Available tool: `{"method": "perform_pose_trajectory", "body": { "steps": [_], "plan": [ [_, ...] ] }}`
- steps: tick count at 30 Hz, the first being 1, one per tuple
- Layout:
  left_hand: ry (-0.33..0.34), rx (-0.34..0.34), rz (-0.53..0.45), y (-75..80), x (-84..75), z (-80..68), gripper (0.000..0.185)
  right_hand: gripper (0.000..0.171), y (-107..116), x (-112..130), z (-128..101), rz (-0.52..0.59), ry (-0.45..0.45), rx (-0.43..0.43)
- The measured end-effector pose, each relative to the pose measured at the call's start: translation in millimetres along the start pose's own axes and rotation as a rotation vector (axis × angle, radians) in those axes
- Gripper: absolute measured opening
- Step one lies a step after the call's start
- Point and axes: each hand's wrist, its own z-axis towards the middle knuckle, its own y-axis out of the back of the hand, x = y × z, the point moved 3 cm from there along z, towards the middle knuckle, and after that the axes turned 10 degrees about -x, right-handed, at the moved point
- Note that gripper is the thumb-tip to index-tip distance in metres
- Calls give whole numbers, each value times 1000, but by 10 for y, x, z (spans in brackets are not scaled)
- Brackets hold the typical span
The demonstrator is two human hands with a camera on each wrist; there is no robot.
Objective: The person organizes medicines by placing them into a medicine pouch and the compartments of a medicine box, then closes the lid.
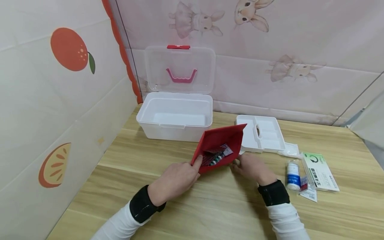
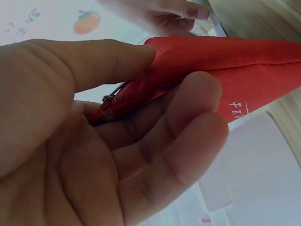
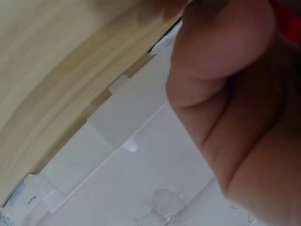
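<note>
A red fabric pouch (image 1: 220, 146) is held open on the wooden counter (image 1: 210, 206), just in front of a white storage box (image 1: 175, 116) whose clear lid (image 1: 180, 68) is raised against the wall. The pouch's left end is pinched by the left hand (image 1: 177, 178), with the thumb laid on top of the fabric and the fingers (image 2: 188, 141) curled beneath it near the zip, as is seen in the left wrist view. The right end of the pouch is gripped by the right hand (image 1: 253, 166); its fingers are curled, though the exact hold is hidden in the head view and blurred in the right wrist view. Small packets and capsules (image 1: 216, 156) are visible inside the open mouth of the pouch. A white divided tray (image 1: 264, 135) is set just behind the pouch to the right. Further right, a small white bottle with a blue label (image 1: 293, 175), a green and white box (image 1: 319, 171) and some sachets are laid on the counter, apart from the hands.
</note>
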Motion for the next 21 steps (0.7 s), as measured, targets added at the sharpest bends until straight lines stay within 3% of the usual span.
{"method": "perform_pose_trajectory", "body": {
  "steps": [4,11,21],
  "plan": [
    [8,7,-7,0,6,2,49,21,-6,-32,6,33,15,18],
    [9,3,-9,6,-1,5,50,10,87,-103,-25,92,106,-55],
    [39,43,-70,19,-9,1,52,25,157,-222,-98,38,0,-38]
  ]
}}
